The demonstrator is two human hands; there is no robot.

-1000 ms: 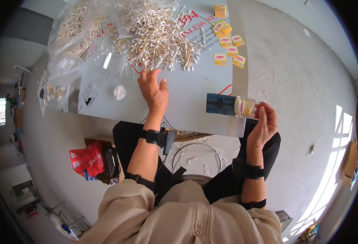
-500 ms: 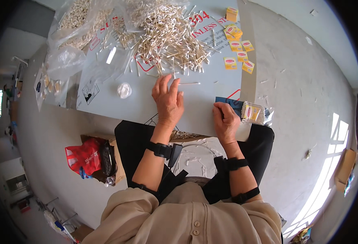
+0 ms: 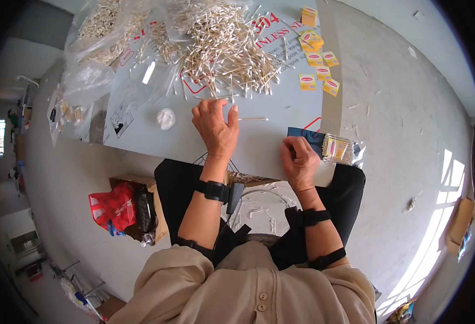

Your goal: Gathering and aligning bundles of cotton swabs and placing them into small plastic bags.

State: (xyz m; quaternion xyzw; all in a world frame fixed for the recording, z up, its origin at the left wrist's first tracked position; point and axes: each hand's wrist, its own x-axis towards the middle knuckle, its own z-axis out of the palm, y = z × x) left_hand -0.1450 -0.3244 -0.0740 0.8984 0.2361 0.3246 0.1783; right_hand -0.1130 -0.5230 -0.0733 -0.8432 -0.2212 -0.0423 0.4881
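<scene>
The left hand [image 3: 216, 129], part-open with no visible hold, lies at the near side of the cotton-swab pile [image 3: 228, 56] toward the tabletop's [image 3: 259, 154] far edge, while the right hand [image 3: 300, 162] curls by the near-right corner, contents indeterminable; swabs are presumably light, snappable, best gripped mid-stick.

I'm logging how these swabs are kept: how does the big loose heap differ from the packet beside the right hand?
The loose heap is far larger than the packet. Swabs in the heap point every way, while those in the packet lie side by side. The packet shows a yellow card; the heap shows none. Both contain thin cotton swabs.
</scene>
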